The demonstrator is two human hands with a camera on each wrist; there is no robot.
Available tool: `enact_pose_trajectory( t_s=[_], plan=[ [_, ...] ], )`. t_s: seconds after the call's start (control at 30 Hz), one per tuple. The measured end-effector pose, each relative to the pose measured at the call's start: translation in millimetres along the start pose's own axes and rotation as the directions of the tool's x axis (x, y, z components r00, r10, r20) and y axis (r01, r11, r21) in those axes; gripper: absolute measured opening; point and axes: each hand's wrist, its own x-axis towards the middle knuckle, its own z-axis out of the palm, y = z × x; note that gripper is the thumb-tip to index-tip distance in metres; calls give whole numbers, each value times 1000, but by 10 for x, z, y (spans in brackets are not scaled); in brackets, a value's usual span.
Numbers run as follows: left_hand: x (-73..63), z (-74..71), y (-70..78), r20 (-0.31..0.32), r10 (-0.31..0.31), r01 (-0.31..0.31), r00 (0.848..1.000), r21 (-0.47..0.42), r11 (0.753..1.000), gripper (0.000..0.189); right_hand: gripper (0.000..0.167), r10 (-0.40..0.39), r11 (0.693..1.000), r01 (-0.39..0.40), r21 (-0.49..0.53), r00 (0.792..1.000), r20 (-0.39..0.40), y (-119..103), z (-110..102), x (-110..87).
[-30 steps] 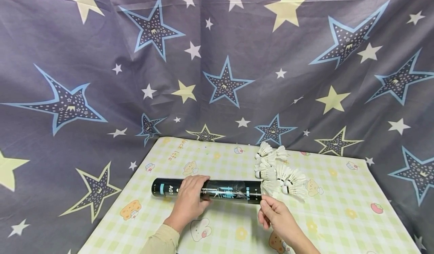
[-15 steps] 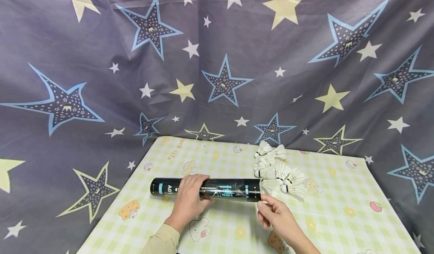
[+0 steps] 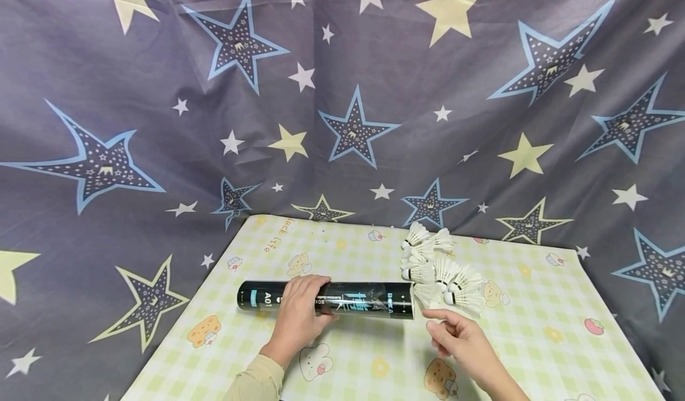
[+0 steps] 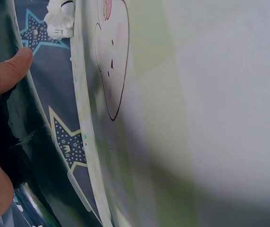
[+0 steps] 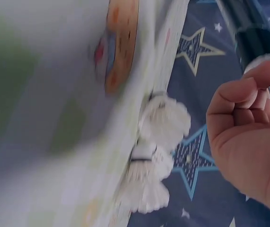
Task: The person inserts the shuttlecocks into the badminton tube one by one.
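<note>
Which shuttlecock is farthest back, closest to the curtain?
The back-left shuttlecock of the pile: in the head view, its feathers reach highest toward the curtain, while the others sit lower.

Tube (image 3: 353,298): one, black, glossy, cylindrical; turquoise and white print, "A01" near the left end. Was held level, lengthwise, above the surface (image 3: 535,365); something white showed at its right end.

Shuttlecocks (image 3: 462,285): several, white-feathered, some black-banded. Lay overlapping in a loose cluster beyond that end.
</note>
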Motion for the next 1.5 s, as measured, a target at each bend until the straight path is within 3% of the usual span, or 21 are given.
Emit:
enact_pose_trajectory(
  t_s=[0.1,0.2,0.37,0.7,0.97,1.5],
  plan=[
    [-4,1,1,-1,-2,2,1000,-2,1000,89,39,12,999,-18,-44,992,-125,30,-139,29],
    [-9,2,-1,2,-8,8,1000,-3,1000,89,39,72,994,-90,-64,968,-242,73,-299,83],
    [-20,6,-7,9,-13,13,1000,-1,1000,89,45,168,963,-228,-143,925,-341,154,-559,151],
    [-19,-5,-1,4,-7,7,1000,1,1000,89,55,196,920,-299,-255,912,-361,293,-745,222],
    [-24,-8,4,7,-8,8,1000,-2,1000,88,60,212,916,-320,-243,898,-386,425,-761,315],
    [-24,-25,15,10,-18,18,1000,-13,1000,88,48,185,907,-315,-281,895,-405,505,-747,361]
  ],
)
